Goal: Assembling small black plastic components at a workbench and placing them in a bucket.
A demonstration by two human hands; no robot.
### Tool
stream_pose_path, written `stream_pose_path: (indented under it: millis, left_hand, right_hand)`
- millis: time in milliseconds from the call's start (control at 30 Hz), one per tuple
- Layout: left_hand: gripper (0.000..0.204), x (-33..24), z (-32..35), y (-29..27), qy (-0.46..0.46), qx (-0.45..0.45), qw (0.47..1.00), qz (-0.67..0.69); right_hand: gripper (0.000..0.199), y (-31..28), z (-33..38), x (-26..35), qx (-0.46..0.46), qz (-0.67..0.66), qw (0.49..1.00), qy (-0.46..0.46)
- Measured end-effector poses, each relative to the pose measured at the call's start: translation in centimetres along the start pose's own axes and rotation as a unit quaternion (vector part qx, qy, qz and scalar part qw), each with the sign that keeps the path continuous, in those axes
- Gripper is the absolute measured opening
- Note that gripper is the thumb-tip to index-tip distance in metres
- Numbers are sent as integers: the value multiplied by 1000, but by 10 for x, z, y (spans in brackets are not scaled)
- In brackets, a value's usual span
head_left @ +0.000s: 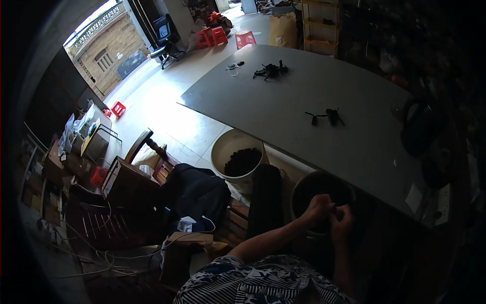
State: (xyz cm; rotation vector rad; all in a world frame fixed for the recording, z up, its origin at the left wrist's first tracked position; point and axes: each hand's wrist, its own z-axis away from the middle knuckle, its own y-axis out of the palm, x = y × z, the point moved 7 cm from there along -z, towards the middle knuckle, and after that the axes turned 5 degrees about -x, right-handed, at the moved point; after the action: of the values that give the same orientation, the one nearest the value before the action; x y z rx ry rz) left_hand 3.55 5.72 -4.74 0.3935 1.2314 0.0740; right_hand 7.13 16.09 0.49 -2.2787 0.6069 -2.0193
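Over a dark round tub [310,185], close to the table's near edge, my two hands meet with their fingertips almost touching. My left hand [319,207] is closed, fingers curled in a pinch. Beside it, slightly lower, my right hand [342,219] is pinched too. Whatever sits between the fingers is too small and dark to make out. Dim light hides what the tub holds. To the left of my knee, a white bucket [218,152] holds a heap of small dark pieces [244,162].
On the grey table [304,93] lie a cluster of black parts [272,70], a smaller black group [326,117] and small clear bits [234,66]. A wooden bench [238,218] with dark cloth [197,192] stands left, near a cardboard box [126,185] and loose cables [109,263].
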Motion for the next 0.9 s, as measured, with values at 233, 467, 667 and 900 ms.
stream_pose_path:
  millis: [233, 467, 667, 900]
  left_hand:
    - [13, 12, 4, -1, 27, -93, 987, -126]
    - [10, 59, -32, -27, 47, -154, 976, -147]
    - [12, 50, -48, -43, 4, -72, 995, -67]
    - [19, 28, -61, -46, 163, -46, 906, -387]
  right_hand:
    - [17, 0, 13, -32, -1, 9, 999, 32]
    - [22, 15, 2, -69, -6, 57, 998, 15]
    - [24, 38, -35, -108, 46, 88, 992, 79]
    - [27, 14, -30, -110, 87, -85, 965, 232]
